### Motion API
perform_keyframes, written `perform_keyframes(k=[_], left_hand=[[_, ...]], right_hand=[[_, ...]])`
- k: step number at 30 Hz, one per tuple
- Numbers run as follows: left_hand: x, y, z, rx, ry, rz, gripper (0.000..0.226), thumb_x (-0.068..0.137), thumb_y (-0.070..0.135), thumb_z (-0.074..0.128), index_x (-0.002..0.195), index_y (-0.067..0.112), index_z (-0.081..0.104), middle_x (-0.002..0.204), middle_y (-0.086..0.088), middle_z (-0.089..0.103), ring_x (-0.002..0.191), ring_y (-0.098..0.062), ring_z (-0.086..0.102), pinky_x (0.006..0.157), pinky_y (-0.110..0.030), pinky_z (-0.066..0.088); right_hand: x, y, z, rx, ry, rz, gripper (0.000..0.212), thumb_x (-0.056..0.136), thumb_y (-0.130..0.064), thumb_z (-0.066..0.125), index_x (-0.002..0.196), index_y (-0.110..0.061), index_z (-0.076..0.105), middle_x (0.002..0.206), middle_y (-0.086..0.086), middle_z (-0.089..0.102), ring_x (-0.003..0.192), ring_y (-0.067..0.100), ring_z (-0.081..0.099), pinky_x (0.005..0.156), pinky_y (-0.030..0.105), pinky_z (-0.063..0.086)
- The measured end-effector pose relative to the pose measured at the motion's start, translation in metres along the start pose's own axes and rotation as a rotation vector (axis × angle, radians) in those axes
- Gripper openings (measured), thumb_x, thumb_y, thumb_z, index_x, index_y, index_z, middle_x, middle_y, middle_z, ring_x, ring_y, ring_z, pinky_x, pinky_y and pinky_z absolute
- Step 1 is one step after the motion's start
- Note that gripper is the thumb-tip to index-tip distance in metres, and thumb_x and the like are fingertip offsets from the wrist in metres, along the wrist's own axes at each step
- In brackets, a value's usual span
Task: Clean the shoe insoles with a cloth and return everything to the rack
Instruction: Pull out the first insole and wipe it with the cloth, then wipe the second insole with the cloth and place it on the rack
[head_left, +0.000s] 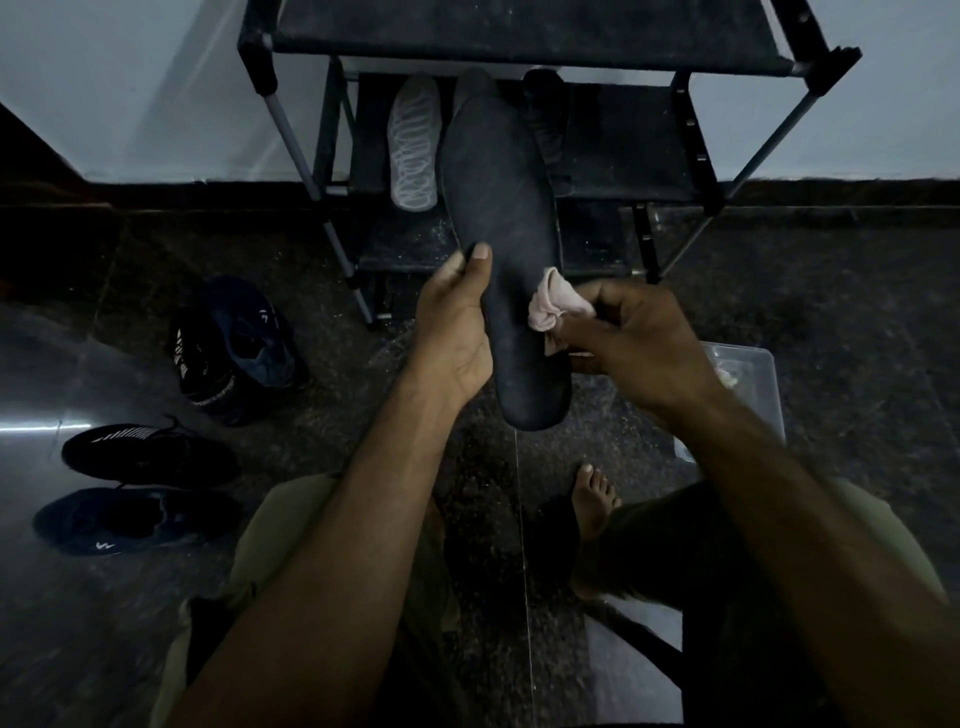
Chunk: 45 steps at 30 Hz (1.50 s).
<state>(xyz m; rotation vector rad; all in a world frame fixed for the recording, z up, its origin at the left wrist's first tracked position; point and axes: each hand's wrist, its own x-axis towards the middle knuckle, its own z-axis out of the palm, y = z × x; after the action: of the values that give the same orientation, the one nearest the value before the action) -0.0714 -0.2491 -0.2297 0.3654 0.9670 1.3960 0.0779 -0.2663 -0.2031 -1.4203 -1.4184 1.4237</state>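
Two hands work in front of the rack (519, 47): the left hand (457, 322) grips the dark insole (506, 244) by its edge, thumb curled over the face, while the right hand (639, 338) pinches a bunched pink cloth (550, 304) against the insole's right side. Wiping looks underway; next, I judge, the cloth must sweep toward the toe, which reaches up over the rack's lower shelf.
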Motion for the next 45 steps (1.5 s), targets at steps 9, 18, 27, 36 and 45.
perform_keyframes(k=[9,18,27,36,45], left_hand=[[-0.003,-0.006,0.005,0.070,-0.127,-0.006,0.025,0.103,0.018,0.043,0.116,0.009,0.062,0.115,-0.014,0.068,0.106,-0.024,0.065,0.098,-0.040,0.051],[0.012,-0.002,0.010,0.104,-0.172,-0.041,0.038,0.105,0.026,0.033,0.140,0.016,0.045,0.134,-0.009,0.060,0.121,-0.017,0.059,0.101,-0.030,0.045],[0.078,0.019,0.028,0.019,-0.186,0.030,0.042,0.104,0.032,0.031,0.141,0.017,0.044,0.135,-0.009,0.060,0.123,-0.020,0.058,0.096,-0.028,0.052],[0.116,0.021,0.040,-0.051,-0.170,0.030,0.042,0.106,0.037,0.028,0.141,0.022,0.044,0.135,-0.005,0.060,0.125,-0.018,0.057,0.102,-0.029,0.047],[0.117,0.022,0.041,-0.056,-0.166,0.049,0.041,0.106,0.037,0.029,0.142,0.022,0.043,0.135,-0.004,0.061,0.124,-0.017,0.057,0.104,-0.030,0.046]], right_hand=[[0.014,-0.001,-0.010,0.113,0.098,-0.043,0.010,0.086,-0.004,0.070,0.089,-0.013,0.072,0.077,0.000,0.073,0.069,0.008,0.068,0.062,0.021,0.055],[0.093,-0.050,-0.072,0.076,0.213,-0.140,0.013,0.086,-0.003,0.069,0.082,-0.015,0.070,0.064,-0.008,0.070,0.060,0.004,0.063,0.055,0.018,0.052],[0.213,-0.097,-0.153,0.077,0.275,-0.090,0.017,0.085,0.005,0.067,0.078,-0.011,0.065,0.074,0.006,0.066,0.063,0.016,0.066,0.063,0.033,0.060],[0.278,-0.088,-0.172,-0.141,0.344,0.005,0.010,0.088,-0.013,0.071,0.084,-0.006,0.066,0.079,0.005,0.064,0.071,0.018,0.064,0.067,0.028,0.059],[0.278,-0.090,-0.168,-0.442,0.452,-0.081,0.043,0.090,-0.030,0.069,0.106,0.010,0.067,0.059,-0.001,0.048,0.026,-0.002,0.041,0.034,0.008,0.034]])
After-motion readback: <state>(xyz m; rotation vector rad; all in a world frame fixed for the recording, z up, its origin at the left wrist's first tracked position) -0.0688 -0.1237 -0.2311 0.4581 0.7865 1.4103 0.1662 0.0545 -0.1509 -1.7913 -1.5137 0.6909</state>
